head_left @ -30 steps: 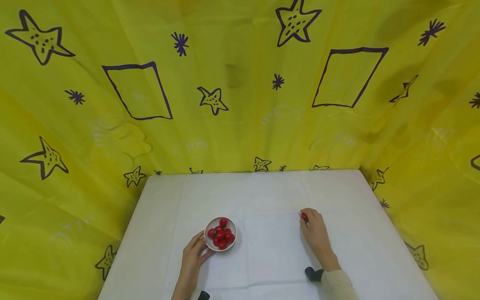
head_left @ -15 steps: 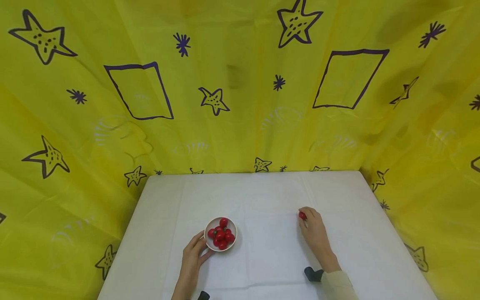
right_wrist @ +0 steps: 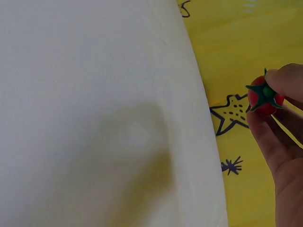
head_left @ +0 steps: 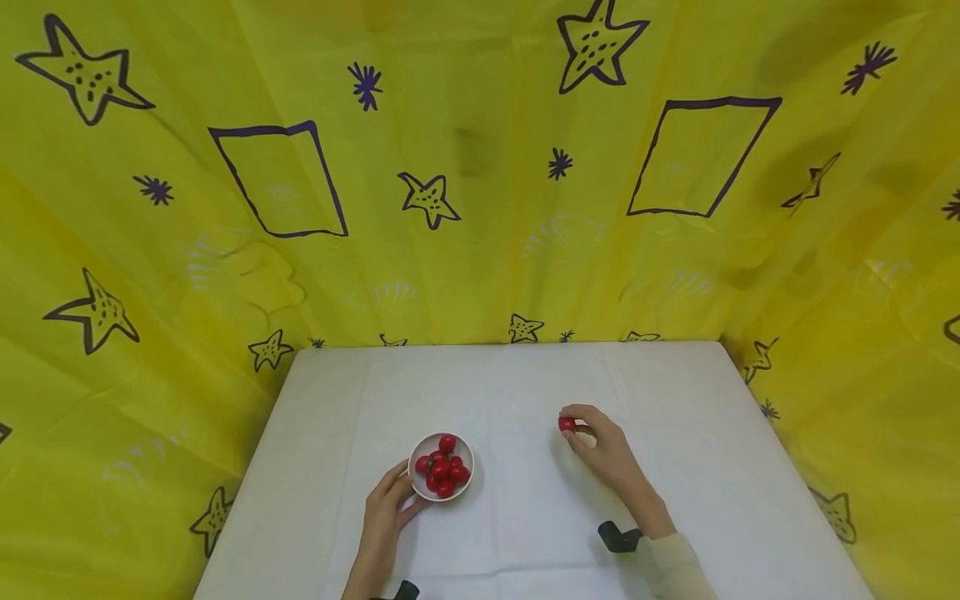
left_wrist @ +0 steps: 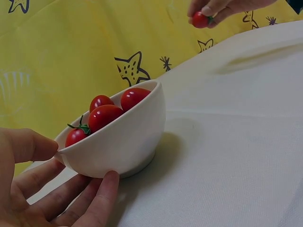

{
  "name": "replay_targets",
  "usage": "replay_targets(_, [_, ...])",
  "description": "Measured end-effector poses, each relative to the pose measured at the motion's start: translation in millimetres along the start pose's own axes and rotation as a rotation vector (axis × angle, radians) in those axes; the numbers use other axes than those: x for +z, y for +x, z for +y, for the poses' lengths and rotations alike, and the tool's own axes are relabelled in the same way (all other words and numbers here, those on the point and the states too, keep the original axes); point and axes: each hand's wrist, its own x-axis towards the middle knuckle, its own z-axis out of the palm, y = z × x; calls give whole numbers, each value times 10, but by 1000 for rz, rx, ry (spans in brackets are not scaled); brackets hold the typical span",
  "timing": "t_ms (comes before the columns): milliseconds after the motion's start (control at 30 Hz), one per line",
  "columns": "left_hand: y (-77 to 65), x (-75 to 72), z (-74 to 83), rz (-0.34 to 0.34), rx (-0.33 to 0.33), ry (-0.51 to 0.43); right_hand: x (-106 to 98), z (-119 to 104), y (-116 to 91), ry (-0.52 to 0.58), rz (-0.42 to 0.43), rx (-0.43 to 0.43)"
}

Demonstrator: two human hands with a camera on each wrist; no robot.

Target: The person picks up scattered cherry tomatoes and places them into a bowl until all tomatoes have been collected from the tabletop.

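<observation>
A small white bowl point(left_wrist: 135, 135) stands on the table, holding several red cherry tomatoes point(left_wrist: 105, 118), one with a green stem. My left hand point(head_left: 384, 510) holds the bowl from its left side; in the left wrist view the thumb is at the rim and fingers lie against the outer wall. To the right of the bowl, my right hand point(head_left: 606, 450) pinches a single cherry tomato point(head_left: 567, 424) between thumb and fingers, above the table. Its green star-shaped calyx point(right_wrist: 266, 91) shows in the right wrist view.
A white cloth covers the table point(head_left: 525, 517). Yellow curtains point(head_left: 480, 267) with dark star and frame drawings hang behind it and on both sides. A black wrist mount point(head_left: 618, 537) sits at the right wrist.
My right hand has moved left toward the bowl with the pinched cherry tomato, slightly away from me. My left hand and the bowl stay in place.
</observation>
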Motion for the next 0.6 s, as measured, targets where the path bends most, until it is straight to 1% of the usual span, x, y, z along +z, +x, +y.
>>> replay_targets(100, [6, 1, -4, -3, 2, -2, 27, -114, 30, 26, -50, -20])
replay_targets(167, [8, 0, -5, -5, 7, -6, 57, -180, 49, 26, -85, -21])
replay_targets(267, [11, 0, -1, -11, 16, -7, 127, -252, 78, 59, -136, -19])
replay_targets(500, [3, 1, 15, -29, 31, -12, 403, -402, 147, 207, -219, -62])
replay_targets(600, [-10, 0, 16, -26, 27, -12, 547, -490, 159, 238, -252, -53])
